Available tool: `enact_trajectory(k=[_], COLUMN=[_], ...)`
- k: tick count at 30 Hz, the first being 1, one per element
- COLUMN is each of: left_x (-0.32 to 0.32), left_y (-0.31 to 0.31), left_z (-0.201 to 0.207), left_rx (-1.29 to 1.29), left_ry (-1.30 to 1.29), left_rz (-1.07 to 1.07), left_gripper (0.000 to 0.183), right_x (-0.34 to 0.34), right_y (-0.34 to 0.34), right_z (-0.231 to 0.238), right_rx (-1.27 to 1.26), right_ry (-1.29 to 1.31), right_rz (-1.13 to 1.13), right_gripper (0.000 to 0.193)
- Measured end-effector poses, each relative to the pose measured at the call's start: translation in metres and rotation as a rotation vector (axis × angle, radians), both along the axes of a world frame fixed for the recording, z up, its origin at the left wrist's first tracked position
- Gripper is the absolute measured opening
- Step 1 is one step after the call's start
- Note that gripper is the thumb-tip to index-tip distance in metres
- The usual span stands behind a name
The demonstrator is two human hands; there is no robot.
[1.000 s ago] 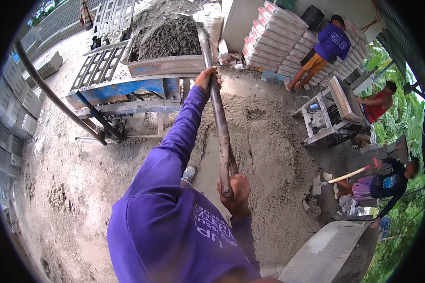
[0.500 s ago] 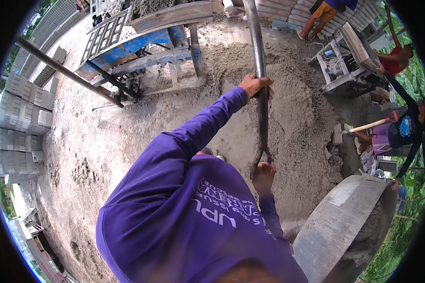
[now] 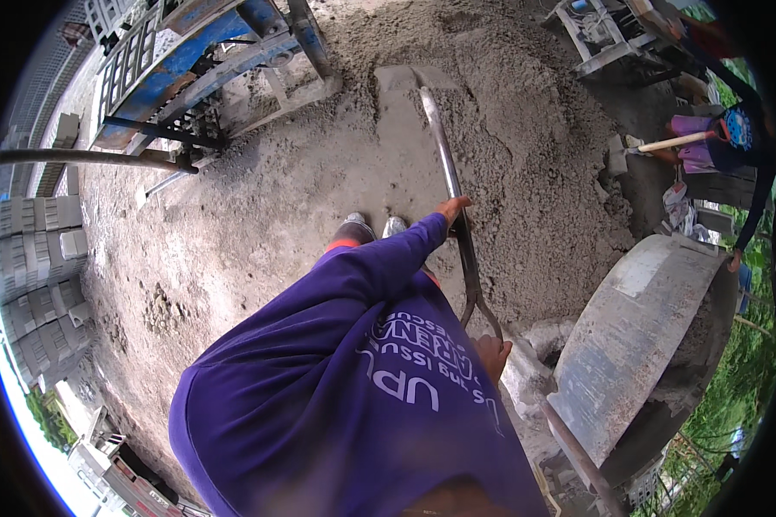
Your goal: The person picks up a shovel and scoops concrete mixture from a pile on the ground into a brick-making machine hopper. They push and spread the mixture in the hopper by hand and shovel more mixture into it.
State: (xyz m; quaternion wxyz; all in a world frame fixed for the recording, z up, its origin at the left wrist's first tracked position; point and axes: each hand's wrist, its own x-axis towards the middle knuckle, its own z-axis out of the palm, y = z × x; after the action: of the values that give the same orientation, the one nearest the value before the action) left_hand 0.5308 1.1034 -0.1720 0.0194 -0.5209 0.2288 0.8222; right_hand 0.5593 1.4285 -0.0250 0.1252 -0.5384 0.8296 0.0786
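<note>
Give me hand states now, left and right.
Left hand: closed on the shovel shaft, partway down.
Right hand: closed on the shovel's end grip, by the purple shirt.

Bare grey sandy ground (image 3: pixel 233 233) carries a broad heap of damp grey sand-cement mix (image 3: pixel 526 155) at far right, a flat metal shovel blade (image 3: pixel 401 112) lying on it, and stacked grey concrete blocks (image 3: pixel 30 267) at left

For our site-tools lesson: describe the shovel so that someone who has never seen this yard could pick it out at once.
Start at the big grey sand-and-cement heap in the middle of the yard. The long metal-shafted shovel lies up its left slope, flat blade at the far end. Unlike the pale wooden-handled tool at right, both hands grip it.
</note>
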Motion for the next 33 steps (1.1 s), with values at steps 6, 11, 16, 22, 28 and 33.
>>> enact_trajectory(k=[6, 11, 16, 22, 28, 33], left_x=[0.067, 0.169, 0.335, 0.469, 0.479, 0.498], left_y=[-0.032, -0.107, -0.145, -0.057, 0.021, 0.031], left_z=[-0.003, 0.015, 0.012, -0.016, -0.026, -0.031], left_rx=[-0.154, -0.367, -0.478, -0.245, -0.064, -0.137], left_ry=[-0.014, -0.195, -0.474, -0.721, -0.617, -0.503], left_rz=[-0.67, -0.282, 0.255, 0.337, 0.343, 0.428], left_gripper=[0.055, 0.046, 0.041, 0.035, 0.039, 0.043], right_x=[-0.02, -0.036, -0.066, -0.068, -0.062, -0.098], right_y=[-0.084, -0.131, -0.184, -0.246, -0.269, -0.278], right_z=[-0.024, -0.027, 0.012, 0.026, 0.043, 0.074], right_rx=[-0.165, -0.307, -0.263, -0.15, 0.139, -0.26], right_ry=[-0.171, -0.302, -0.413, -0.46, -0.4, -0.345], right_rz=[0.031, 0.3, 0.36, 0.392, 0.439, 0.113], right_gripper=[0.007, 0.015, 0.02, 0.022, 0.023, 0.029])
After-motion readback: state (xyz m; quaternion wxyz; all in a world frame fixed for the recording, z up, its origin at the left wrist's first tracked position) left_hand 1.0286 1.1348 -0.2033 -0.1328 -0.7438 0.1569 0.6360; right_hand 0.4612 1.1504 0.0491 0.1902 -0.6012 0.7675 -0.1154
